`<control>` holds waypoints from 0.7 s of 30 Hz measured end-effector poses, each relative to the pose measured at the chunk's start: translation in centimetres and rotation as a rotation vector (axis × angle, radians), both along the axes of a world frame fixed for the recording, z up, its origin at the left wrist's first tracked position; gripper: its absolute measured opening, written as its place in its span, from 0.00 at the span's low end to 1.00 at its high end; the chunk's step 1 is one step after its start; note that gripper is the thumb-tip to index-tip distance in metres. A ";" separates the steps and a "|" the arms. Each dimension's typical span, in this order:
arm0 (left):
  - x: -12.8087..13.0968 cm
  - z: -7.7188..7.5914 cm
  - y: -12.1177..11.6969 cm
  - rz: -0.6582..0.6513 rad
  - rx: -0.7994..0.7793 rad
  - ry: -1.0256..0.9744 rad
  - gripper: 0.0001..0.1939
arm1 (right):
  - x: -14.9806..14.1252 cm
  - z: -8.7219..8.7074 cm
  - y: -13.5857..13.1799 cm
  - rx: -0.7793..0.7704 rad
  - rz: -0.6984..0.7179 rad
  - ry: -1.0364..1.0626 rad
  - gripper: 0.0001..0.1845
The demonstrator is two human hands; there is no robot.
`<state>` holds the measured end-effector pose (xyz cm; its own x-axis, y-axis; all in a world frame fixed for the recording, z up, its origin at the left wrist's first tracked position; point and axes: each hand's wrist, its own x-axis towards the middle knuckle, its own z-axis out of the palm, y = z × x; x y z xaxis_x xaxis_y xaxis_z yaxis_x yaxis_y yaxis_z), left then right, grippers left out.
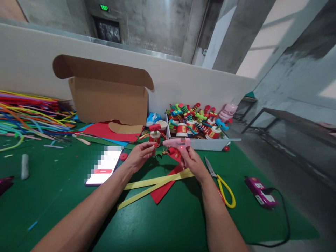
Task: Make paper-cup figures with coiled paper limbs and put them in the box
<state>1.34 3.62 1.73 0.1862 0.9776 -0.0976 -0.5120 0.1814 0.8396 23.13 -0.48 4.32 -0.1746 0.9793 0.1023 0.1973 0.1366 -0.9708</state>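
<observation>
My right hand (193, 161) is wrapped round the grip of a pink hot glue gun (176, 142), whose small red light glows. Its nozzle points left at a small red piece (156, 145), which my left hand (141, 155) pinches between thumb and fingertips. Whether nozzle and piece touch I cannot tell. Just behind them stands a paper-cup figure (154, 135) with a red head and springy folded-paper arms. Beneath my hands lie yellow paper strips (147, 183) and a red paper strip (162, 190).
A white box (210, 144) full of cup figures stands at the back right. Yellow-handled scissors (223, 189) lie right of my right hand, a corded purple device (261, 192) beyond. Left are a phone (105, 166), coloured strips (34, 115) and an open cardboard box (110, 98).
</observation>
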 end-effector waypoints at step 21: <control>-0.1 -0.2 0.1 0.021 0.036 0.067 0.18 | 0.1 -0.1 -0.1 0.116 -0.058 -0.210 0.19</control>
